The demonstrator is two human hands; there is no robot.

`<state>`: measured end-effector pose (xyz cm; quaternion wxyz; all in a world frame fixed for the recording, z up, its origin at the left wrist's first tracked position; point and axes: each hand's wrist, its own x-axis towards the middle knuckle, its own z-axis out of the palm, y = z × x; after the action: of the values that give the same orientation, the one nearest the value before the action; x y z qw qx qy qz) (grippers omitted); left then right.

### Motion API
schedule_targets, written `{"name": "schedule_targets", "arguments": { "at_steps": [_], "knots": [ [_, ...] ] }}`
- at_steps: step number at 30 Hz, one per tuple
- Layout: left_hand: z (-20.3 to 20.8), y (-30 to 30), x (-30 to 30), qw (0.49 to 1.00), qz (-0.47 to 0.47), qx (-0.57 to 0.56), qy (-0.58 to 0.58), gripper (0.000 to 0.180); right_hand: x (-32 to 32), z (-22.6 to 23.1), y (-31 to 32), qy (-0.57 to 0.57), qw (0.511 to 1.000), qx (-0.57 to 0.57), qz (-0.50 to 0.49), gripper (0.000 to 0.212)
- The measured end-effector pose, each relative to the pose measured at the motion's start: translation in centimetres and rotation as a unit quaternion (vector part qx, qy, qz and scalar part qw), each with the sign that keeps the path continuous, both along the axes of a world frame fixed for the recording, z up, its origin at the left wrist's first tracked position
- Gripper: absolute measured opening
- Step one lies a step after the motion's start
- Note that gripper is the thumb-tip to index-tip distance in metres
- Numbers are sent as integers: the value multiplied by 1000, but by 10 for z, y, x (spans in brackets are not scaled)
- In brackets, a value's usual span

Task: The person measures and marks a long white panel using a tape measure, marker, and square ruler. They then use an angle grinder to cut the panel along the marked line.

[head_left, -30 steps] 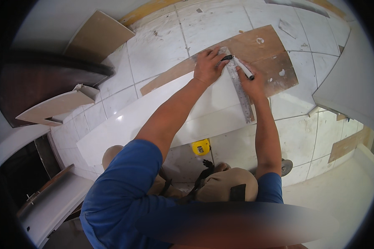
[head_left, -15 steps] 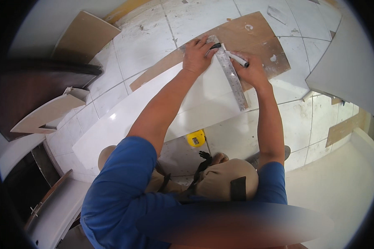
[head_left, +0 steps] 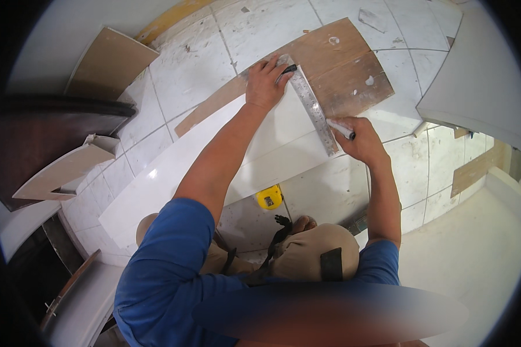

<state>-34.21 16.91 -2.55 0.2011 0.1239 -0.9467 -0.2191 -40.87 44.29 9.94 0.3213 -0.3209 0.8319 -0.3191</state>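
Observation:
A white tile [head_left: 255, 153] lies across a brown board [head_left: 353, 69] on the floor. Across its right end runs a scuffed metal ruler [head_left: 316, 115]. My left hand [head_left: 264, 84] presses down at the ruler's far end, its fingers bent over the edge there. A small black marker cap [head_left: 289, 69] sticks out between its thumb and forefinger. In my right hand [head_left: 360, 139] is a white marker [head_left: 342, 129] with a dark end, held against the ruler's right side near its close end. The marker's tip is too small to make out.
A yellow tape measure [head_left: 269, 198] lies on the floor between the tile and my knees. Cut board pieces [head_left: 110, 63] lean at the left wall, near a dark panel [head_left: 46, 144]. A large pale panel [head_left: 480, 81] stands at the right.
My right hand has drawn the marker along the ruler toward me, from near its far end to near its close end. My left hand stays on the ruler; the view has shifted slightly.

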Motion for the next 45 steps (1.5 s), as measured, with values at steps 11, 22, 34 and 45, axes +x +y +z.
{"name": "schedule_targets", "arguments": {
  "at_steps": [11,22,34,45],
  "knots": [
    [-1,-3,-4,999,11,48,15,30,56,-59,50,57,946,-111,-298,33],
    [86,-26,49,990,-117,-70,31,28,136,-56,8,257,918,-194,-230,44],
    [99,41,157,988,-126,-65,68,33,214,-69,3,116,926,-292,-208,43],
    [103,31,206,929,63,360,-64,31,117,-91,80,217,809,-199,-509,42]
  ]
}}
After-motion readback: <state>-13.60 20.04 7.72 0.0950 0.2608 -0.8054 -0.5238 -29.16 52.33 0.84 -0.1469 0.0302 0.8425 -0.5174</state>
